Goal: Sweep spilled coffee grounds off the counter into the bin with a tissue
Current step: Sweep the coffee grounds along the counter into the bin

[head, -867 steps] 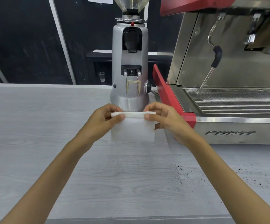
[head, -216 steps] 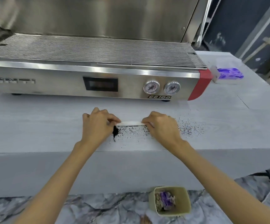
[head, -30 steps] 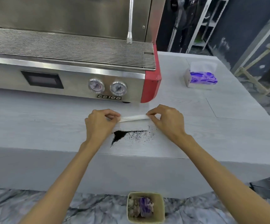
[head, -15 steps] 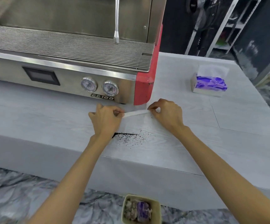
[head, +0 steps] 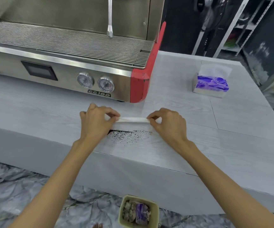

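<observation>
A pale grey, wood-grained worktop (head: 34, 112) fills most of the view, and a steel coffee machine (head: 67, 51) with a red end panel, a ribbed drip tray, two round gauges and a steam pipe stands at its back left. To the right of the machine, well apart from it, a white and purple tissue box (head: 211, 83) sits on the worktop. In front of the machine and below the worktop's front edge, a small beige bin (head: 121, 211) stands on the marbled floor with crumpled white and purple scraps inside. Just in front of the machine's red corner are the two hands. The left hand (head: 95, 124) is more under the gauges and the right hand (head: 169, 125) is past the red panel. Each has its thumb and fingers curled in a pinch on one end of a white tissue (head: 133, 120). The tissue's rolled top edge stretches between them, parallel to the machine's front. Its lower part is hard to tell from the pale worktop. In front of the machine, nearer the worktop's edge than the tissue, lie the coffee grounds (head: 126, 135). They form a dark line, thickest by the left hand, with loose specks scattered toward the edge, above the bin.
</observation>
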### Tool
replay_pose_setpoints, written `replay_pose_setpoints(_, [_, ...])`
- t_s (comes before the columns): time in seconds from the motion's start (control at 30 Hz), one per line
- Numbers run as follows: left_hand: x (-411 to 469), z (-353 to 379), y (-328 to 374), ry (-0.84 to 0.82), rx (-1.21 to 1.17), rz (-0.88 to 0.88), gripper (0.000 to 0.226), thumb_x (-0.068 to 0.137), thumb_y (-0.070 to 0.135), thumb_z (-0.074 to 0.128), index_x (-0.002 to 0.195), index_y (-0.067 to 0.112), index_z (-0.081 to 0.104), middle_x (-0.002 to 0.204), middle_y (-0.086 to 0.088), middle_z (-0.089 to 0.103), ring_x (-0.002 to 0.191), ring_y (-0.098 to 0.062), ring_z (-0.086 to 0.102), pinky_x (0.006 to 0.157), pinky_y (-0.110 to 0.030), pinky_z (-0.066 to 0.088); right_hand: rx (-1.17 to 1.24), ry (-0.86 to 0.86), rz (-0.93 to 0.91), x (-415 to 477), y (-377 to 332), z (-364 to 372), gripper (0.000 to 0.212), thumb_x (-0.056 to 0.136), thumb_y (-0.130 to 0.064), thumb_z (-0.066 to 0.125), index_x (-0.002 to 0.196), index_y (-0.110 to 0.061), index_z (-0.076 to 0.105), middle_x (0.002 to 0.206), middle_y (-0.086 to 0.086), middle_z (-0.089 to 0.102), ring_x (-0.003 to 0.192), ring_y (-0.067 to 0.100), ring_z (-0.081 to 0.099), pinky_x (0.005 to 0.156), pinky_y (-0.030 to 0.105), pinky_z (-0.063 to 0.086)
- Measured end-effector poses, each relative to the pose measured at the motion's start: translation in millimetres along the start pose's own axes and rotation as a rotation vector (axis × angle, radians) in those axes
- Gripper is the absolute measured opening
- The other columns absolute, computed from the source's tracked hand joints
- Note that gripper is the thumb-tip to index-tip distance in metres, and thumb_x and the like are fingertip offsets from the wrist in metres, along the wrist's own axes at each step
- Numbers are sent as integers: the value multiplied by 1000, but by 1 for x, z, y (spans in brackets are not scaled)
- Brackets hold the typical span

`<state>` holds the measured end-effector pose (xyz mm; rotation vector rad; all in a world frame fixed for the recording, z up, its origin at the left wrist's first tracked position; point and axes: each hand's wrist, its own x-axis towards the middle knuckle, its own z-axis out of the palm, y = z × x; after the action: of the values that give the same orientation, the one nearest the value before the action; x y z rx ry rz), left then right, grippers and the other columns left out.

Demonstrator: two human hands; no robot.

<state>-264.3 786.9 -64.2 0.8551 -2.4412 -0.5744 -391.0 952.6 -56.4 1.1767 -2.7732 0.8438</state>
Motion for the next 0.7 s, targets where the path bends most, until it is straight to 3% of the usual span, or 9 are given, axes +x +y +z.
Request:
replay_pose_setpoints(0.23, [19,4,1,-91,90,12,9,80,28,66,86,30,72,86,10,69,100,-19,44,78,-34,22,-67,-73,26,20,-6,11,21,86,-17,55,95,-25,71,100,-3,71,89,22,64,66,29,43])
replay_pose_setpoints(0.47, [-6,-10,-18,-183,135,122,5,78,35,66,78,39,69,80,21,59,87,-6,32,76,-31,18,-65,-85,-20,-37,-16,11,17,87,-21,54,94,-26,69,96,-5,68,83,21,64,61,26,38])
replay_pose_setpoints(0.6, [-14,-22,-19,-63,46,91,6,79,30,67,78,36,69,80,19,61,86,-8,36,78,-31,20,-105,-83,-32,-26,-32,5,20,89,-18,50,97,-23,68,102,-4,68,86,23,65,64,31,45])
replay_pose_setpoints(0.7, [-20,-41,-30,86,15,10,6,79,31,67,80,36,68,78,19,61,86,-10,38,79,-31,23,-54,-15,-114,-3,-56,6,19,89,-17,52,95,-23,69,102,-3,69,86,24,64,63,28,40])
